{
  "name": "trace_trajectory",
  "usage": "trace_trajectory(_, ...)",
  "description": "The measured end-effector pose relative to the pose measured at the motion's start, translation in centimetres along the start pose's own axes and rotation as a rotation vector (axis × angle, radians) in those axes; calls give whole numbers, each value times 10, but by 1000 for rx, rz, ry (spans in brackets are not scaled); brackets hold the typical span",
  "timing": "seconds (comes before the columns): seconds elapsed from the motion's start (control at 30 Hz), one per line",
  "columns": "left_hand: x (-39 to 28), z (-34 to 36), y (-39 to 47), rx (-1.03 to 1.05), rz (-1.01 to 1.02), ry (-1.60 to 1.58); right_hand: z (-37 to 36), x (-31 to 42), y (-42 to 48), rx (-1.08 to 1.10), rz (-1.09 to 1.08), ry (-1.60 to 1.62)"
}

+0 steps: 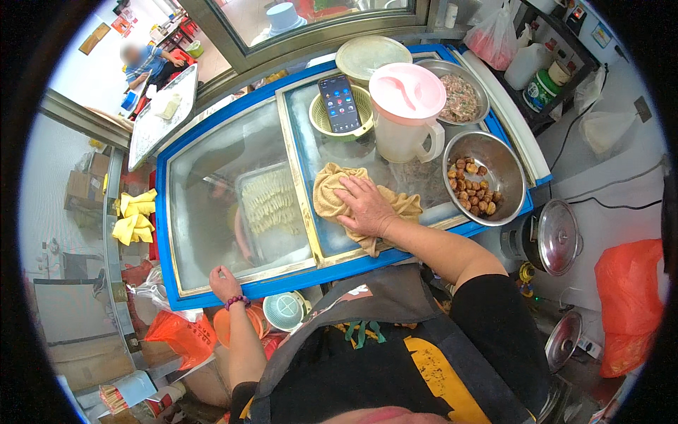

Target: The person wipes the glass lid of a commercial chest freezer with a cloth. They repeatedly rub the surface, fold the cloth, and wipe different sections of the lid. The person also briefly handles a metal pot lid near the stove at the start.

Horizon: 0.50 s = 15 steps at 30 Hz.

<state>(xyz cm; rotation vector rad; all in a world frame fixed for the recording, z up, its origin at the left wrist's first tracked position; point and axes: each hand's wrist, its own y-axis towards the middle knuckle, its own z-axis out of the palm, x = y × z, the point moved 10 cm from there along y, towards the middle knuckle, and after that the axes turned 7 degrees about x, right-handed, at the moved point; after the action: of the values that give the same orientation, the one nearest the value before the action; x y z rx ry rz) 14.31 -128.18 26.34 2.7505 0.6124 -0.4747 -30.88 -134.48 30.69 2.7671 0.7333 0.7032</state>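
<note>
My right hand [366, 208] presses down on a bunched tan cloth [331, 196], which lies on the right glass lid [331, 246] of a blue-framed chest freezer. My left hand [225, 284] is at the front edge of the left glass lid [206, 233]; its fingers look curled, and nothing shows in them. Beneath that lid, a clear tray [246, 199] holds rows of pale dumplings. Behind the cloth stands a plastic pitcher [397, 140] with a pink lid. To its left a phone [340, 103] rests on a green basket [318, 119].
At the freezer's right end, one steel bowl [508, 159] contains brown chestnut-like pieces and another [479, 82] holds minced meat. A metal tray [145, 132] juts out at the back left. Near my waist is a green plastic basket [283, 310]. Beyond the window sits a person [145, 66].
</note>
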Motion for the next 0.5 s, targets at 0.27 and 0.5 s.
trace_trajectory(0.27,4,-1,-2,-10,-39,17,-2,2,0,3,-6,11)
trace_trajectory(0.5,-3,-7,-3,-40,-30,5,1,2,1,9,-4,5)
